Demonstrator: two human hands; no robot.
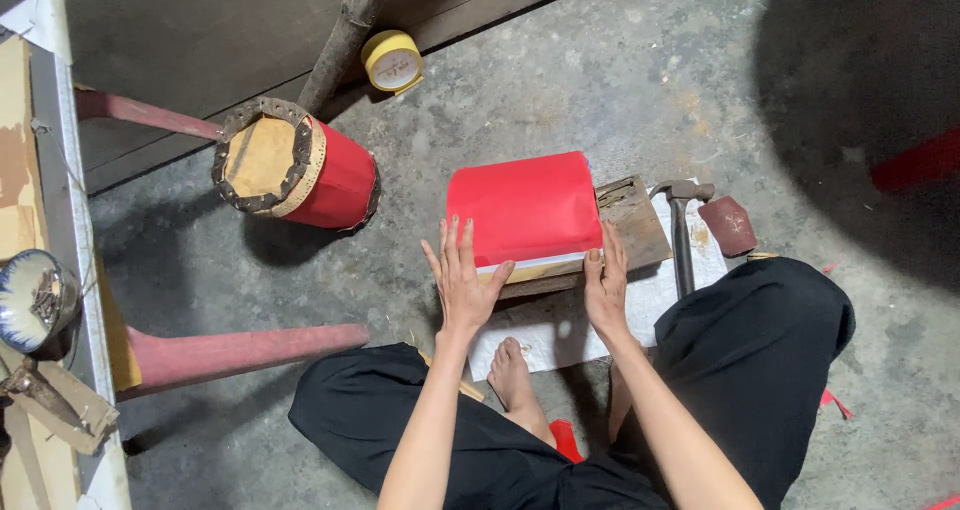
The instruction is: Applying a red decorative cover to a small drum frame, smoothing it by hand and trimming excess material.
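Nearest the camera were the person's black-trousered legs, folded on the concrete floor, with one bare foot tucked between them. At the far left a pale desk edged the view, carrying a small blue-and-white bowl. Two red-painted legs stuck out from under it. Beyond them a small drum wrapped in red paper lay on its side, and a roll of yellow tape sat farther off.

The left hand lay open, fingers spread, flat against the left edge of a curved piece covered in red paper. This piece rested on a wooden block over a white sheet, just in front of the knees. The right hand was open too, pressing the piece's right lower corner.

The step in hand looked like smoothing the red paper down onto its curved form. Judging by that, the next move would call for even pressure toward the edges, without creasing. A hammer lay just right of the block.
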